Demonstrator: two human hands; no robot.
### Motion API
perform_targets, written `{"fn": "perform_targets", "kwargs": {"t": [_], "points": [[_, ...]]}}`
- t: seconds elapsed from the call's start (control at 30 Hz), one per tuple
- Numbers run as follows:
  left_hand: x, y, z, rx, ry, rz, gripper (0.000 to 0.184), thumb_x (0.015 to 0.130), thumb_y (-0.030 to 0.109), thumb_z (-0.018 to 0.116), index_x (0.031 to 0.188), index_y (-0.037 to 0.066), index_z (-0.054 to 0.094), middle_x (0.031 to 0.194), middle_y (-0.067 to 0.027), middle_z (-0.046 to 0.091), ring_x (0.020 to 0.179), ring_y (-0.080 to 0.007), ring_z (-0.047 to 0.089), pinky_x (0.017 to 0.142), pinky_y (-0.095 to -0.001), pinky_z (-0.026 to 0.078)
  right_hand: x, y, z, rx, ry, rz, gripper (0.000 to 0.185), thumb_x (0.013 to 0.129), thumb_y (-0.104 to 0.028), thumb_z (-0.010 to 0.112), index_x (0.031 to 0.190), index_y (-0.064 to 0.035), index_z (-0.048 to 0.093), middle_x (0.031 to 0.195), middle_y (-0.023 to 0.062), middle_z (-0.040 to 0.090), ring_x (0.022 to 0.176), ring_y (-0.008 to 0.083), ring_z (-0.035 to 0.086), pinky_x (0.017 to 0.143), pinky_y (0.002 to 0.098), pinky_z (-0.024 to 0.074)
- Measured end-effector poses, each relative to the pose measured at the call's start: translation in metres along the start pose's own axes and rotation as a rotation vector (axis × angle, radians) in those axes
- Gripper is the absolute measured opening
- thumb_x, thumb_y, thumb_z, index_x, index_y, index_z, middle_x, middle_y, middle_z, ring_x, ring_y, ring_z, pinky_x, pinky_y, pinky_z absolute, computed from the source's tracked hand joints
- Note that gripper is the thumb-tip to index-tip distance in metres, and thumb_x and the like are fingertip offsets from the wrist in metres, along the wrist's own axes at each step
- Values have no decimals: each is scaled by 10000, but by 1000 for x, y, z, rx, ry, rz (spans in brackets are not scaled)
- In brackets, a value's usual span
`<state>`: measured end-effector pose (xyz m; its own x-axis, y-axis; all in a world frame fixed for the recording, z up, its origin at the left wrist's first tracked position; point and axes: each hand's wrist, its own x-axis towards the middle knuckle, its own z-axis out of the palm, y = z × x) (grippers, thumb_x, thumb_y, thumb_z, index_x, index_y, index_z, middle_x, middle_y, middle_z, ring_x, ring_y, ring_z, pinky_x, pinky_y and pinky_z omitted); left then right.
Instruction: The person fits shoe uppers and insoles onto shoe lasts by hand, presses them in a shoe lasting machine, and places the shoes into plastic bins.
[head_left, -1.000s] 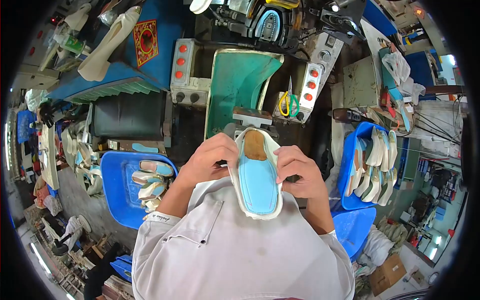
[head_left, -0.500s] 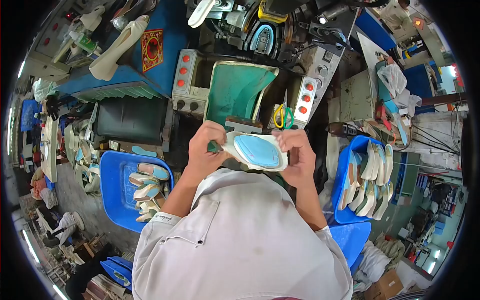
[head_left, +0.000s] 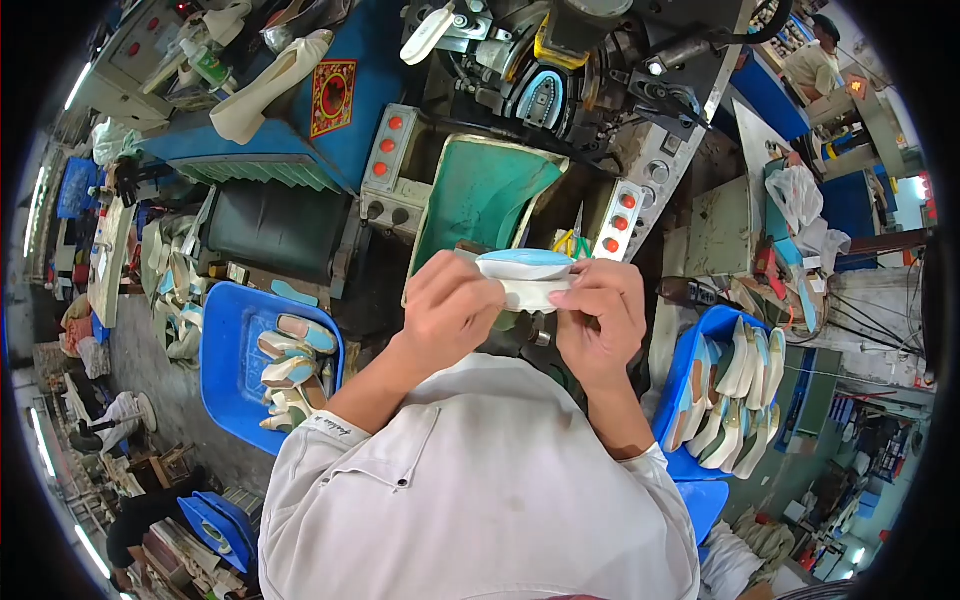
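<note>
Held in front of my chest is a white shoe upper [head_left: 530, 294] with a light blue insole board [head_left: 522, 258] on its top side. My left hand [head_left: 450, 302] pinches its left end with curled fingers. At the other end, my right hand [head_left: 604, 312] grips the edge between thumb and fingers. The upper is seen nearly edge-on, the blue face turned away from me. Just behind my right fingers lie scissors with yellow and green handles [head_left: 570, 244], partly hidden.
Beyond my hands slopes a green metal chute [head_left: 478, 195] below a shoe machine [head_left: 545, 95]. Red-button panels [head_left: 388, 145] flank it. Blue tubs with shoes stand at the left [head_left: 222, 350] and right [head_left: 680, 462]. Another person [head_left: 812, 65] is at the far upper right.
Both hands have tipped the shoe upper, so its blue face shows as a narrow strip and its white side faces me. The view has shifted slightly.
</note>
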<state>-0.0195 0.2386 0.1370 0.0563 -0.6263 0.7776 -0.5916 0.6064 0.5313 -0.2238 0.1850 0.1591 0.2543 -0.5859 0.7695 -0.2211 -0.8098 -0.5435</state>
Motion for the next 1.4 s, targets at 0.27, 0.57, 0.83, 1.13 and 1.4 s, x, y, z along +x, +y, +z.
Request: {"fn": "perform_targets", "kwargs": {"t": [0.27,0.57,0.83,1.13,1.4], "points": [[53,-12,-6,-59,-283,-172,525,819,293,941,1246,53,752,1012,-107,728,914,-317,621,829,-414,534,42,15,-1,145,-86,158,301,763,7,915,1038,-84,834,914,64,678,813,189,636,712,317,514],[55,10,-18,-282,-411,-749,466,883,216,897,1267,-3,748,998,-142,754,878,-265,688,790,-358,562,50,5,11,197,-112,434,163,817,29,866,949,-45,805,965,60,698,836,173,666,698,289,519],[27,-21,-14,-111,-486,-522,693,807,200,899,1420,6,641,1082,-168,702,1041,-371,672,875,-442,562,14,-5,-3,81,-341,165,243,742,111,774,880,-88,777,929,13,772,887,266,663,848,383,540],[44,-14,-20,-208,-518,-462,623,855,282,920,1301,-81,679,1092,-227,704,1016,-382,684,857,-436,578,35,1,19,73,-118,167,171,810,49,850,925,-69,802,833,45,714,762,186,606,667,302,477],[44,-12,-25,-204,-461,-427,393,1020,297,770,1264,-10,740,922,-151,685,853,-293,618,721,-413,530,39,-4,26,84,-18,280,254,792,49,902,1004,-83,855,860,31,708,782,132,627,656,266,481]]}}
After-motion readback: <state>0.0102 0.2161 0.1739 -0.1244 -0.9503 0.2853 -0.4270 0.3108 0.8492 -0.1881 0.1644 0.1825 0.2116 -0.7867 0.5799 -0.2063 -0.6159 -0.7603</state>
